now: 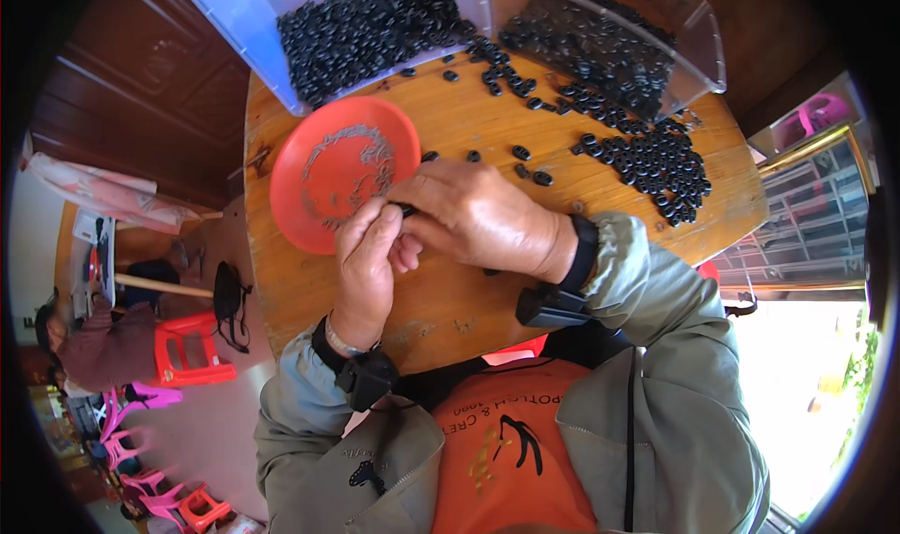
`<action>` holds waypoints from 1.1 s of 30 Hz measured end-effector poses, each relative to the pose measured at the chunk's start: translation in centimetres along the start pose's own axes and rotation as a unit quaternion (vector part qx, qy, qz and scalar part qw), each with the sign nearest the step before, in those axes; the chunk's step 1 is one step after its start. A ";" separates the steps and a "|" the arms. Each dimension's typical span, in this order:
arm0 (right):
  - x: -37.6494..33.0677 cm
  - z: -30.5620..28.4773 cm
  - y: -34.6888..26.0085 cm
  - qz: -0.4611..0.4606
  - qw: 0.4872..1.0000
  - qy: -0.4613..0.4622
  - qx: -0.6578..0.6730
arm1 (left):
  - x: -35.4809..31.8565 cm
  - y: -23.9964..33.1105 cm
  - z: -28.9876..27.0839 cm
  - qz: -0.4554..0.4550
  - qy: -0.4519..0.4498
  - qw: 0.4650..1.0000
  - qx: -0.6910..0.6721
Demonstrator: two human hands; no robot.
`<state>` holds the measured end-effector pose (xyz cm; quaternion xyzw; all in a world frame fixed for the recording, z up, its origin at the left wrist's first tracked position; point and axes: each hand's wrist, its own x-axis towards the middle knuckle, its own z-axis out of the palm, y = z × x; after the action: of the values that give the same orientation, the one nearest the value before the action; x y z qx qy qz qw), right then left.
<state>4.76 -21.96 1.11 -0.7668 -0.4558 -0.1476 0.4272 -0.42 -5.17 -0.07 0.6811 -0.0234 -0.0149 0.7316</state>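
My left hand (367, 270) and my right hand (487, 213) meet over the near rim of a round orange-red plate (289, 173). Their fingertips are pinched together around a small black part (406, 210), mostly hidden by the fingers. It resembles the loose black oval pieces on the table, but its exact kind is too covered to tell. Small thin grey metal pieces (373, 150) lie in a rough ring inside the plate. Just beyond my right hand, several black oval pieces with holes (521, 151) are scattered on the wood.
A bluish plastic bin (234, 23) and a clear bin (708, 51), both holding many black pieces, stand at the table's far side. A pile of black ovals (656, 170) spreads over the wooden table (506, 332) at right. Red stool (194, 351) on the left floor.
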 end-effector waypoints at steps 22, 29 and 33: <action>-0.2 0.5 -0.3 -0.049 0.992 -0.043 -0.108 | -0.6 0.1 0.8 0.000 0.029 0.999 -0.015; -0.1 0.5 -0.5 -0.053 0.991 -0.041 -0.116 | -0.7 0.3 0.9 0.004 0.026 0.999 -0.030; -0.2 0.6 -0.5 -0.050 0.991 -0.040 -0.115 | -0.7 0.2 1.0 0.007 0.029 0.999 -0.031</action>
<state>4.09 -21.54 0.91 -0.7925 -0.4902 -0.1894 0.3095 -1.21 -6.09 0.17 0.6584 -0.0068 0.0092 0.7526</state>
